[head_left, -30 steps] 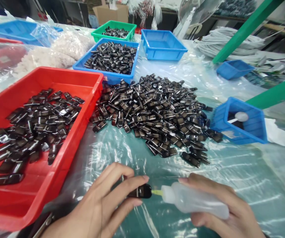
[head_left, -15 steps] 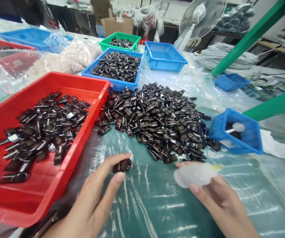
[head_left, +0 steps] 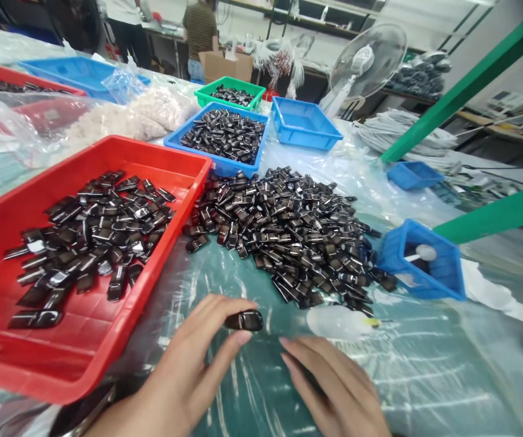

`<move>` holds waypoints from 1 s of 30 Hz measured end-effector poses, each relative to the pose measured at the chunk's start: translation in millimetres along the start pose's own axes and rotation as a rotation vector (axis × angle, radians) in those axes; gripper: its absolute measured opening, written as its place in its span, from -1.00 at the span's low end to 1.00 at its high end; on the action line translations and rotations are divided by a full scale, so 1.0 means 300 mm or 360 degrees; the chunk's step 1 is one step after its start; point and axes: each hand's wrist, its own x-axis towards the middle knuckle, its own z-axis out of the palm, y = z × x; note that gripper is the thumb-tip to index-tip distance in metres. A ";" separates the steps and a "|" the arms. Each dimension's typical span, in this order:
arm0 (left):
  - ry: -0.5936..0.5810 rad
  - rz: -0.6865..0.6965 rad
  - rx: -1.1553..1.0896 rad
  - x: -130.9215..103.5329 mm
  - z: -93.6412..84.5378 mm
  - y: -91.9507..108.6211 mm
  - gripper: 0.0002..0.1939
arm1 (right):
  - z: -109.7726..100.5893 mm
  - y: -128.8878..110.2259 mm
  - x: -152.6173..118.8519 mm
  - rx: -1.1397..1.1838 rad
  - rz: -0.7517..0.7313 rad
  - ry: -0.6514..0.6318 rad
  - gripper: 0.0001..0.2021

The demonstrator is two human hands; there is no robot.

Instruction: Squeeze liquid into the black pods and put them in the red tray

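Between the thumb and fingers of my left hand (head_left: 201,358) is a small glossy black plastic piece (head_left: 244,320), held above the green table. My right hand (head_left: 334,379) is just to its right, somewhat blurred, fingers stretched toward the piece and apart from it; nothing shows in them. Beyond that hand, a whitish translucent squeeze bottle (head_left: 339,320) with a yellow tip lies on its side, near the front of a big heap of similar black pieces (head_left: 297,237). More black pieces lie in a red tray (head_left: 152,273) on the left.
Behind the heap stand a blue bin (head_left: 261,142) of black pieces, a green bin (head_left: 204,94) and another blue bin (head_left: 304,136). At right are a small blue box (head_left: 446,273) with a white-headed item inside and green posts (head_left: 498,212). Clear plastic sheeting covers the table.
My right hand has let go of the squeeze bottle, which now lies on the table, and has moved left toward the black piece. My left hand still holds that piece, now a little farther right.
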 end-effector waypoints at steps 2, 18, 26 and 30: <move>-0.0020 0.0047 0.0014 0.004 0.005 -0.007 -0.77 | 0.038 -0.005 0.047 -0.0013 -0.0013 -0.0101 -0.76; -0.0221 0.0179 -0.0040 -0.009 0.010 -0.017 -0.73 | -0.035 -0.050 0.132 0.2027 0.1189 -0.0319 -0.86; -0.0243 0.0311 -0.0056 0.000 0.004 -0.019 -0.69 | -0.004 -0.063 0.128 0.2512 0.1443 -0.0311 -0.84; -0.0280 0.0388 0.0032 0.010 -0.003 -0.001 -0.68 | 0.029 -0.056 0.119 0.2598 0.1442 -0.0394 -0.72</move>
